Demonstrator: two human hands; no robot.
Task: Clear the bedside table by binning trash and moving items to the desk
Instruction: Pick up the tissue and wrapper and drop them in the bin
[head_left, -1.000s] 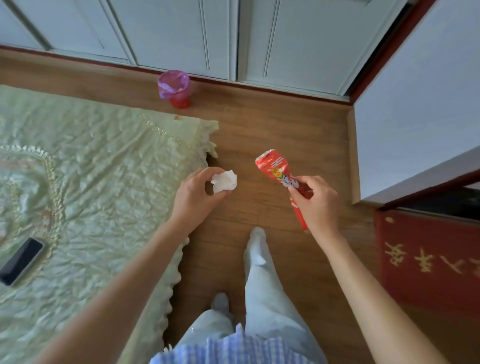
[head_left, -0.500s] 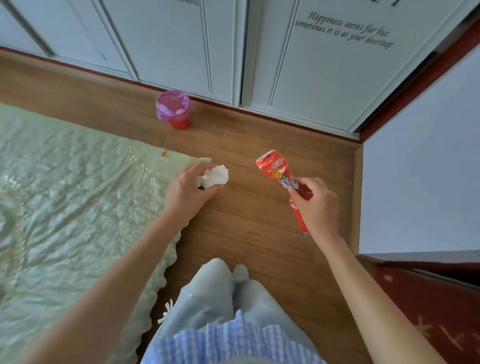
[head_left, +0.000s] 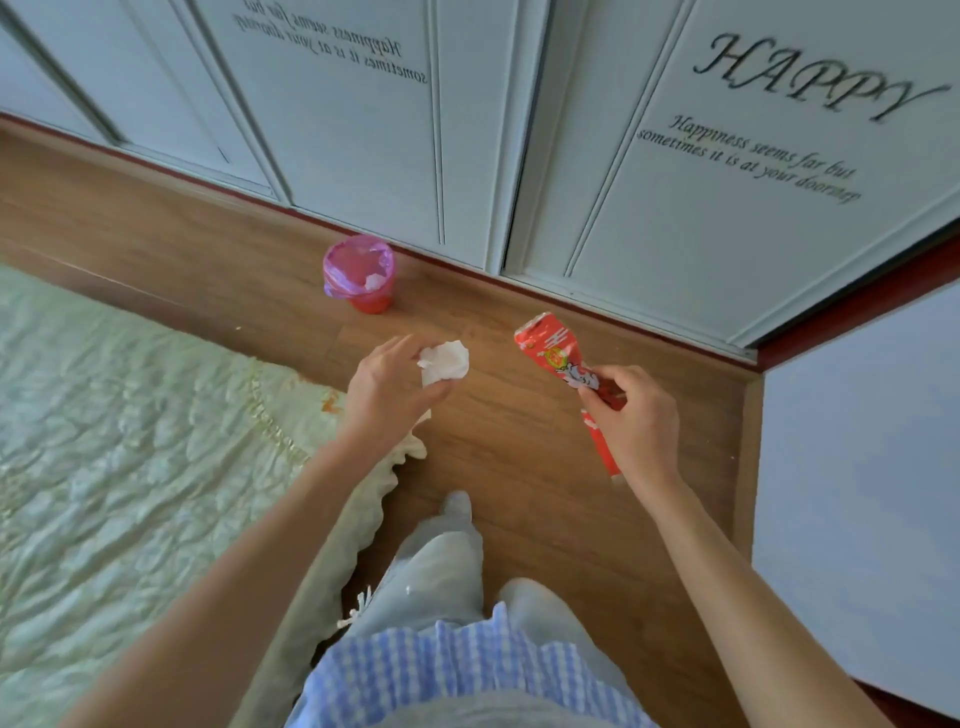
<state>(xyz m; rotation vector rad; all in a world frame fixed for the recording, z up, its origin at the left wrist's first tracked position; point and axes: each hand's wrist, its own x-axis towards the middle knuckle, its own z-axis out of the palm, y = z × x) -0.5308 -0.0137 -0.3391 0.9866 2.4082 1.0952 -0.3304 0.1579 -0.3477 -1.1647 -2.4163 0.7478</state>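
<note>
My left hand (head_left: 387, 392) pinches a crumpled white tissue (head_left: 444, 361) between thumb and fingers, held over the wooden floor. My right hand (head_left: 636, 415) grips a long red snack wrapper (head_left: 556, 353) by its middle, with the crumpled wide end pointing up and left. A small red bin (head_left: 359, 273) lined with a pink bag stands on the floor against the wardrobe, ahead and slightly left of both hands. Some white scrap lies inside it.
A bed with a pale green quilted cover (head_left: 130, 441) fills the left side, its frilled edge under my left wrist. White wardrobe doors (head_left: 649, 156) with lettering run along the back. A white wall or door panel (head_left: 857, 493) stands at the right. My legs are below.
I have walked forward along the bed toward the bin, which now looks larger and closer. The phone on the bed and the red cabinet at the right have left the view. Both hands keep their holds.
</note>
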